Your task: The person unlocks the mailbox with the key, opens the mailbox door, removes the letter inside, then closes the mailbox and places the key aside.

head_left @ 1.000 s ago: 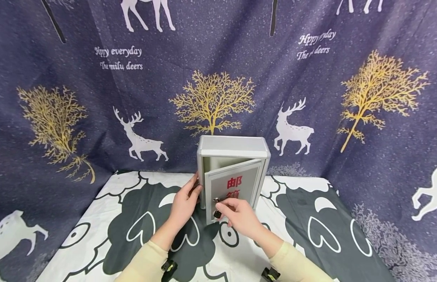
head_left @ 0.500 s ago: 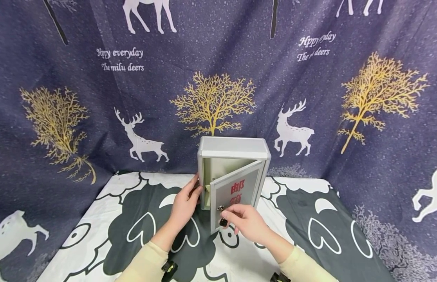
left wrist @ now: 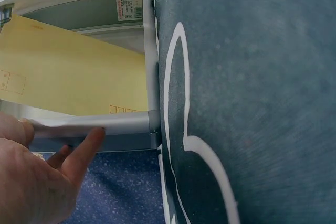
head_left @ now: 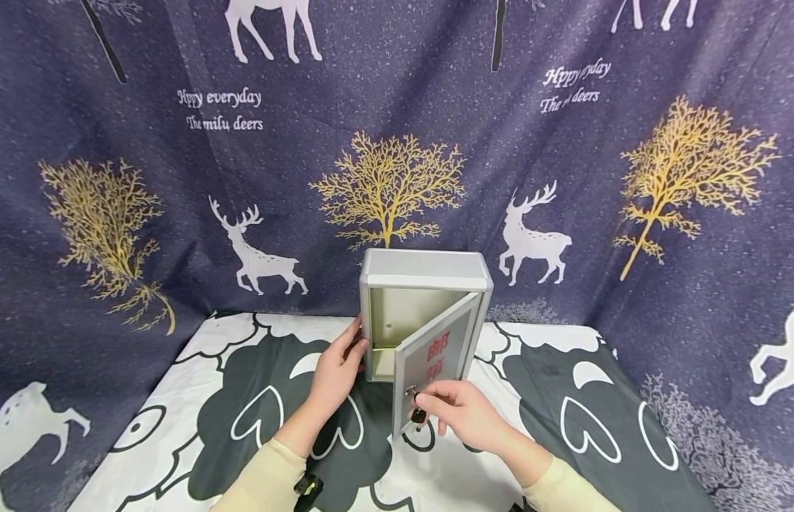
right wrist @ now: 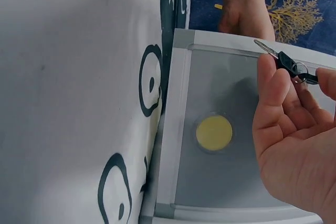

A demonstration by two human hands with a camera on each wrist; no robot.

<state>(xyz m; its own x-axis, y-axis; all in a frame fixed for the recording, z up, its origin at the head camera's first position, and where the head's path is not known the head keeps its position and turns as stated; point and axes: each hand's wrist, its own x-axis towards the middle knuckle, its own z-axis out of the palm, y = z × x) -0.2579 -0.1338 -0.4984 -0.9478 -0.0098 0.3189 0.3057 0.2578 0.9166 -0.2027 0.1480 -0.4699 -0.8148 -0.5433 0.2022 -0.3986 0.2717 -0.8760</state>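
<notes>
Near the middle of the printed cloth point(head_left: 438, 473), the mailbox point(head_left: 425, 267) stood upright, its door point(head_left: 427, 371) attached along the right side and swung partway out. The likeliest trouble lay with the keys point(right wrist: 286, 62): one of them seemed to serve as the door's handle, so a sideways pull could have bent it or slipped it free of the lock point(head_left: 410, 390). Its tip was hidden, and how deep it sat could not be told. The mailbox looked light, so too hard a tug might have tipped it or dragged it over the cloth had the bracing weakened. Inside, a yellow envelope point(left wrist: 73, 72) lay slanted behind the front rim, and a jolt might have sent it sliding out through the opening.

Of the two hands, the left hand point(head_left: 333, 373) had its fingers fairly straight, laid against the mailbox's left side, with the thumb at the front edge; it pressed rather than clenched. The right hand point(head_left: 464, 410) was nearly closed, thumb and fingertips pinching one key in front of the door, while a second key point(head_left: 419, 415) dangled just below them.
</notes>
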